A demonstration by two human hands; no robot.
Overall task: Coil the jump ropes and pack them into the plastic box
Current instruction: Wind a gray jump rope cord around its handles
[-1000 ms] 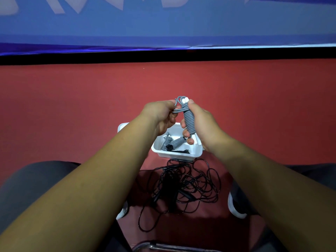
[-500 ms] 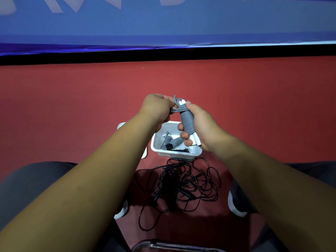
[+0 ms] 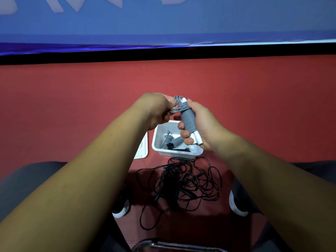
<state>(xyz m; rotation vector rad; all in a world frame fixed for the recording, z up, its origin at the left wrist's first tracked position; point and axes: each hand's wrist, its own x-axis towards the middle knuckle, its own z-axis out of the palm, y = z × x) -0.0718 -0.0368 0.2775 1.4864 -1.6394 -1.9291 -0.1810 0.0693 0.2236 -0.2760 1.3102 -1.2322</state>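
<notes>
My right hand grips a grey jump rope wound tightly round its white handles, held above the white plastic box. My left hand pinches the loose grey end loops at the top of that bundle. Inside the box lie coiled grey ropes and a dark one. A tangle of black jump ropes lies on the red floor just in front of the box, between my feet.
The box's white lid lies on the floor left of the box, partly behind my left arm. My shoes flank the black tangle. A metal chair edge shows at the bottom. A blue banner runs along the far wall.
My left hand has shifted slightly at the top of the grey bundle, working the end loops. The right hand keeps its grip in nearly the same place.
</notes>
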